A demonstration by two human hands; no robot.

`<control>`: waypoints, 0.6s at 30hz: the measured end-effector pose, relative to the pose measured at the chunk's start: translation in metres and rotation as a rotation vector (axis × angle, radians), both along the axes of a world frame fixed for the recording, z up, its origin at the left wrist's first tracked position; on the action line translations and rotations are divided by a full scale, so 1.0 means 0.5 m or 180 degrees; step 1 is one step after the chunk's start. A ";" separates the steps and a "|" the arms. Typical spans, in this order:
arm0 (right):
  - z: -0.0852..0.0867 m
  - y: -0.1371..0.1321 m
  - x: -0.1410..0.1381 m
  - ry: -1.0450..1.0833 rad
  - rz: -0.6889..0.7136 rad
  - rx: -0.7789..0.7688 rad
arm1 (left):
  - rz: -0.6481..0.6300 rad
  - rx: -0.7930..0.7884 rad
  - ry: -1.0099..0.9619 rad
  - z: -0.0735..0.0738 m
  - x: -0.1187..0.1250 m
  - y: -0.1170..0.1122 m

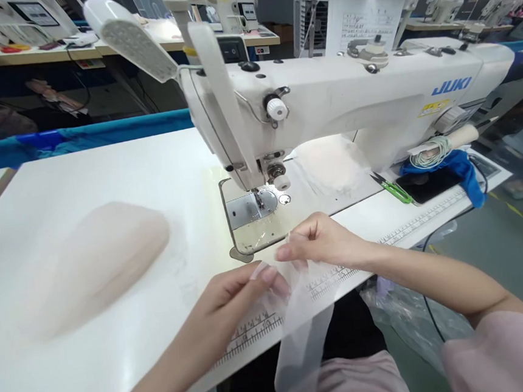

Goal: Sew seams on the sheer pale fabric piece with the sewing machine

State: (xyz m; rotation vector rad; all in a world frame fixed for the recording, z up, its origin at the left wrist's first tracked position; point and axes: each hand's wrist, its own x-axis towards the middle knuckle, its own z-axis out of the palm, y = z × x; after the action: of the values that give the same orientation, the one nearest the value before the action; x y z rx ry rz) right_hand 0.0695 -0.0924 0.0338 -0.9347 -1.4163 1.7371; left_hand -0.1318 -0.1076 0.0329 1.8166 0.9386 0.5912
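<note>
A strip of sheer white fabric (304, 345) is stretched between my two hands in front of the sewing machine (335, 101), its loose end hanging past the table edge over my lap. My left hand (240, 295) pinches it between thumb and fingers, just above the printed ruler on the table. Close by on the right, my right hand (318, 243) also pinches the fabric near the front of the needle plate (254, 212). The presser foot (258, 199) and needle area lie just beyond both hands.
Pale sheer fabric pieces (115, 257) lie on the left of the table, with another pale pile (332, 162) under the machine arm. Green-handled snips (393, 187), a dark phone (429, 184) and a blue cloth (467, 172) sit at right.
</note>
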 end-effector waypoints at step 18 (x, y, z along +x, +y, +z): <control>-0.014 0.071 -0.002 -0.0507 0.0592 -0.0156 | -0.0056 -0.0652 -0.0277 0.010 0.015 0.090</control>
State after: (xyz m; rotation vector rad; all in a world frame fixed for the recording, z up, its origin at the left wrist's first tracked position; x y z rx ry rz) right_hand 0.0687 -0.0569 0.0269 -1.0140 -1.6135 1.8750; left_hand -0.1243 -0.0624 0.0380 1.6028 0.8903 0.5383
